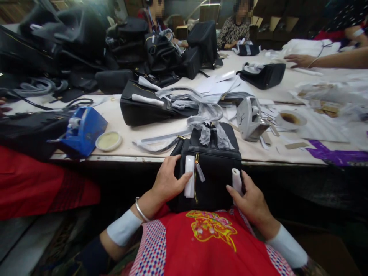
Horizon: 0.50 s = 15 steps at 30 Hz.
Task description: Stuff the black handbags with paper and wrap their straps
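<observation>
A black handbag (214, 172) rests tilted between the table edge and my red apron (184, 245). My left hand (168, 180) grips its left side, thumb by a white wrapped roll (189, 176) next to a gold zipper (196, 180). On the right side my right hand (250, 195) holds the bag's edge, a second white roll (236, 181) between thumb and fingers. The fingers behind the bag are partly hidden. Clear plastic wrapping (205, 134) covers the handles on the bag's upper part.
Another black bag (140, 107) with plastic-wrapped handles lies beyond. Left are a blue tape dispenser (83, 130) and a round tub (108, 141); right, a grey tape dispenser (250, 119), tape roll (290, 119) and purple strip (333, 151). Several black bags and co-workers are farther back.
</observation>
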Each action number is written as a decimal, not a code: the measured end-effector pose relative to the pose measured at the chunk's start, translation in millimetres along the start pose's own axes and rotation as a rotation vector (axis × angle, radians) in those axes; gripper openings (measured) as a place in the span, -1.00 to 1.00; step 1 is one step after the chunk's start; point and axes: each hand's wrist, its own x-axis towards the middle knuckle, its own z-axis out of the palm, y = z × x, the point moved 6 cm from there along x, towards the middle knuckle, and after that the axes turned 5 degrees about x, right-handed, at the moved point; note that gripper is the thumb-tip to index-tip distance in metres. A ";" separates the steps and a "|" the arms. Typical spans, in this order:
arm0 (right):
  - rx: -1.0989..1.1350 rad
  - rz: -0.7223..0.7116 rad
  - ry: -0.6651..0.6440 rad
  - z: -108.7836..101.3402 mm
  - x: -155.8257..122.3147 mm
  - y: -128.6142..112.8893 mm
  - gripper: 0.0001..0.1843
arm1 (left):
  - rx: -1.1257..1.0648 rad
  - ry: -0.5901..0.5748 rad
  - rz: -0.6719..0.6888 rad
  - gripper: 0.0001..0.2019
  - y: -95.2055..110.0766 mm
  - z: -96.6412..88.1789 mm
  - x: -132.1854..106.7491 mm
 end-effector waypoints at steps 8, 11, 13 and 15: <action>0.032 -0.037 0.046 2.5 -7.6 -37.9 -0.17 | -0.076 -0.119 0.003 -0.27 -34.7 30.3 -47.3; 0.109 -0.044 0.005 8.0 -3.4 -39.5 -0.17 | -0.105 -0.083 0.043 -0.27 -56.8 43.3 -54.5; 0.180 -0.033 -0.042 12.8 1.9 -28.6 -0.17 | -0.091 -0.063 0.055 -0.28 -61.8 48.7 -54.0; 0.225 -0.025 -0.086 15.6 3.1 -14.4 -0.17 | -0.071 -0.058 0.067 -0.30 -57.9 48.1 -51.6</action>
